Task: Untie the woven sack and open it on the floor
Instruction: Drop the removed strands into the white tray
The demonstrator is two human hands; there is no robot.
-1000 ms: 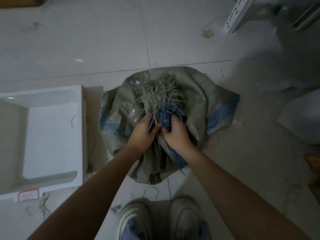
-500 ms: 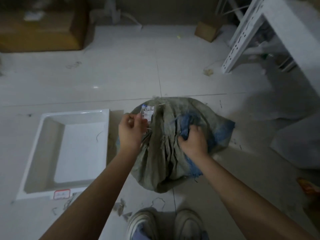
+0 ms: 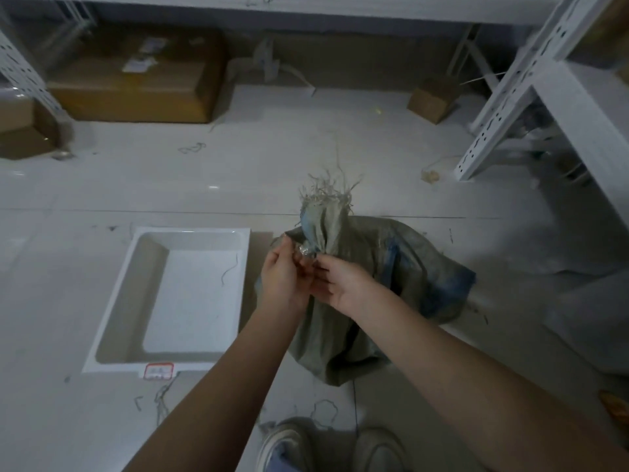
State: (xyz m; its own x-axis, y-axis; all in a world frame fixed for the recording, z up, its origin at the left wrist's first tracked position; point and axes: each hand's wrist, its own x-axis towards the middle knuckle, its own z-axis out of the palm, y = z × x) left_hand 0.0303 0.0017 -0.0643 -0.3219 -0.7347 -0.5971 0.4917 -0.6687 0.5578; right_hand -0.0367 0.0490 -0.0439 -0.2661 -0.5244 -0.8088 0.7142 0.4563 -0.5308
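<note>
The sack [image 3: 367, 301] sits on the floor [image 3: 102, 199], its neck bunched upright with frayed ends above; the left hand [image 3: 284, 284] and right hand [image 3: 343, 284] meet at the tie [image 3: 306, 252], each grip pinched narrow on it; just beside, a white tray [image 3: 190, 235] holds one loose strand [image 3: 228, 272].

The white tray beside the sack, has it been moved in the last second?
Cannot tell for sure; probably not. The white tray lies left of the woven sack as before; the camera tilted up.
</note>
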